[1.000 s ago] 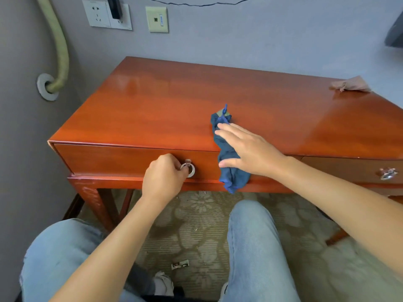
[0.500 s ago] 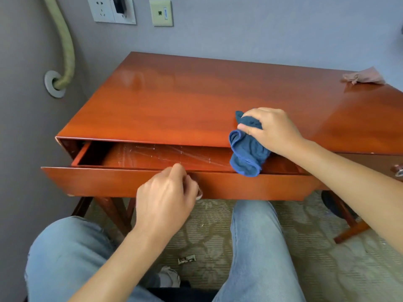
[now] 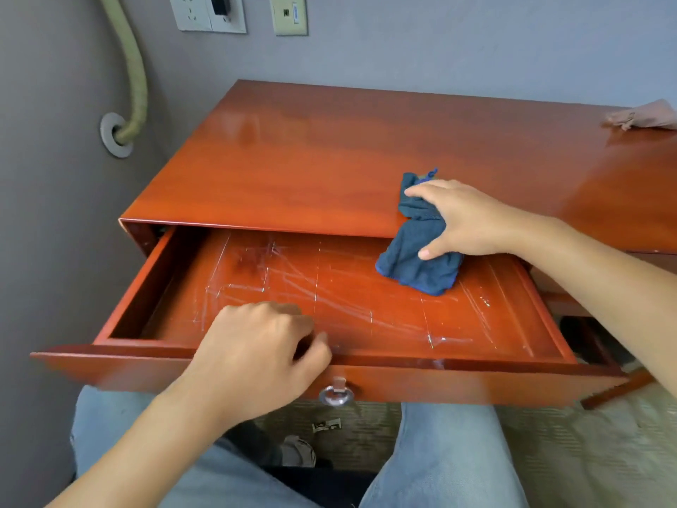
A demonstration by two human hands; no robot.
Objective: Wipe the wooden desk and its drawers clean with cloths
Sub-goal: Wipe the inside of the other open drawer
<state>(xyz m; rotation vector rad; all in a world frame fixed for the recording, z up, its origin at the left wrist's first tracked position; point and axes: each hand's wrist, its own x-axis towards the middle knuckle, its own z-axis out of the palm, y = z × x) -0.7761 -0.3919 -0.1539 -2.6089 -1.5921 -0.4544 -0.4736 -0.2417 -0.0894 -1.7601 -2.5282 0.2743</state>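
Below the glossy red-brown wooden tabletop (image 3: 366,159), scratched left drawer (image 3: 329,306) now pulled wide, ring pull (image 3: 336,395) released by loosely curled left hand (image 3: 256,361), crumpled blue cloth (image 3: 417,258) gripped in right-hand fingers (image 3: 421,192), ready for wiping inside.

readable text: none | wall plate (image 3: 290,13): small blue label, too blurred to read | floor scrap (image 3: 326,424): dark marks, illegible | desk, drawer, cloths: unmarked

Colours, desk scene
Red-brown desk (image 3: 329,159); drawer floor (image 3: 348,306) white-scratched; dark blue cloth (image 3: 417,265); pinkish cloth (image 3: 644,117) at 2 o'clock; grey wall (image 3: 439,42).
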